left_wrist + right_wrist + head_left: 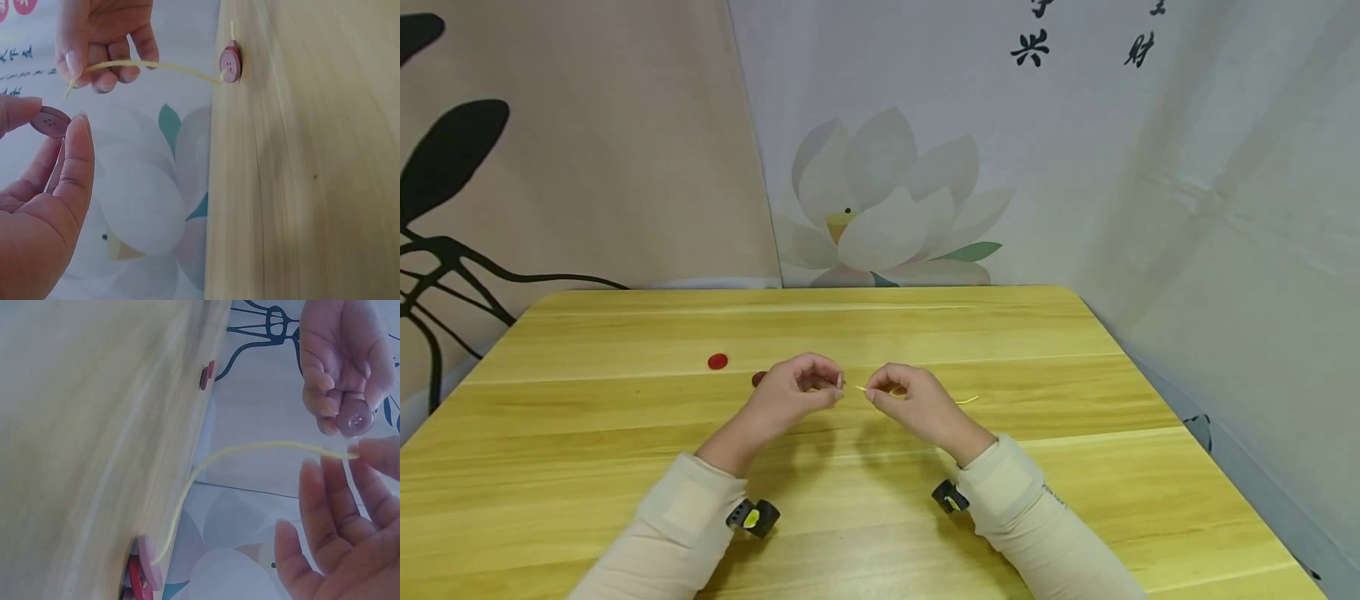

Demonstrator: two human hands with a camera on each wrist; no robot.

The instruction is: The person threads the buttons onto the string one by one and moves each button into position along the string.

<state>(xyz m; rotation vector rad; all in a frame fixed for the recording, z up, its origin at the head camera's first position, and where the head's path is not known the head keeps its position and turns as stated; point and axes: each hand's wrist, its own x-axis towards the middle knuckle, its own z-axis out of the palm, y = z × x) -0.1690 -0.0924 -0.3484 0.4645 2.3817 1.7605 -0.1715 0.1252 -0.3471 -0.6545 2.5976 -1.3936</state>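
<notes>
My left hand pinches a mauve four-hole button between thumb and fingertip, just above the yellow wooden table. A few centimetres to its right, my right hand pinches a thin yellow cord close to its free end, which points at the held button. The cord sags back to a pink button lying on the table, and seems to pass through it. In the head view the cord's tail shows right of my right hand.
A loose red button lies left of my hands, and a darker one sits half hidden behind the left hand. Patterned walls close off the table's far and right sides.
</notes>
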